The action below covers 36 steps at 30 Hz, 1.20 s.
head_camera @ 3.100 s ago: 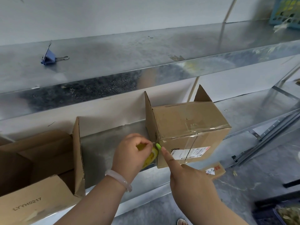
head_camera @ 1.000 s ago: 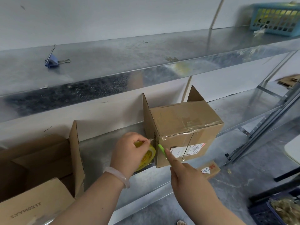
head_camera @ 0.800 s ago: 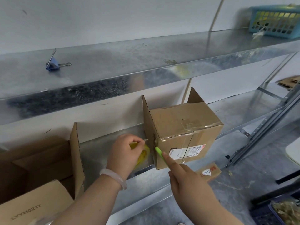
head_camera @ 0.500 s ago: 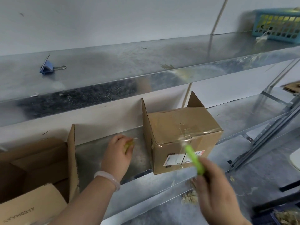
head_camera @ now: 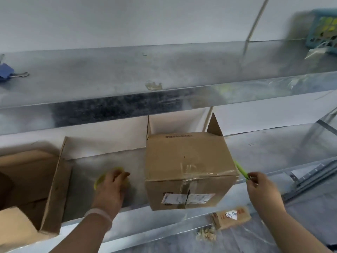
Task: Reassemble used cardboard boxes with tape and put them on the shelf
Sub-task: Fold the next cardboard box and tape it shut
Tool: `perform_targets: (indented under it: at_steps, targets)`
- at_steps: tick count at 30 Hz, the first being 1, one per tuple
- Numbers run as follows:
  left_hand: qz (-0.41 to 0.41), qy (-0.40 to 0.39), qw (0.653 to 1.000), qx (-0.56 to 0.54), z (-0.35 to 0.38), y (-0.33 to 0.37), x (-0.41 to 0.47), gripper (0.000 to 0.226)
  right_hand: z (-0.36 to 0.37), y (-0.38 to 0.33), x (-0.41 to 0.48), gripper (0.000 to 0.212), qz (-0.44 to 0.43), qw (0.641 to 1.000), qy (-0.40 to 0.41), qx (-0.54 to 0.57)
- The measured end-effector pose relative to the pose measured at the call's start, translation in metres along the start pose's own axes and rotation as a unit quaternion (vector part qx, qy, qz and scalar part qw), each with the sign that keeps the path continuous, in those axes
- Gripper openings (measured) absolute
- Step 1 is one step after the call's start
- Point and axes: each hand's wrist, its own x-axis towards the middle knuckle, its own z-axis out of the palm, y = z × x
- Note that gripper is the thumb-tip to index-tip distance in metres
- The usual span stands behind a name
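Your left grip holds the tape roll, clear of the box. Your right grip pinches the cutter at its right edge.

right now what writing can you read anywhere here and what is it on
Nothing reads cleanly.
Black printed line on top of the taped brown cardboard box: blurred.
White shipping label on its front: too small.
White sticker on the small flat cardboard piece on the floor: handwritten digits, perhaps "6391", unsure.
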Motion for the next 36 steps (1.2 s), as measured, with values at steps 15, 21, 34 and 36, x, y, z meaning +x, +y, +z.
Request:
perform_targets:
  at_steps: [15,21,34,36]
  targets:
    - [0.049,0.269,0.919,-0.285,-0.089,0.100,-0.041,0.040,-0.020,-0.043,-0.013,0.033,-0.247,0.930,0.113,0.248]
    - [0.283,0.208,0.930,-0.112,-0.098,0.159,-0.027,0.043,-0.030,-0.091,-0.055,0.036,-0.528,0.834,0.122,0.103]
    - [0.339,0.207,0.910,-0.118,-0.071,0.127,-0.016,0.040,0.000,-0.069,-0.044,0.034,-0.504,0.842,0.087,0.172]
    - [0.234,0.183,0.925,-0.237,-0.065,0.126,-0.026,0.051,0.004,-0.064,-0.050,0.044,-0.446,0.865,0.067,0.218]
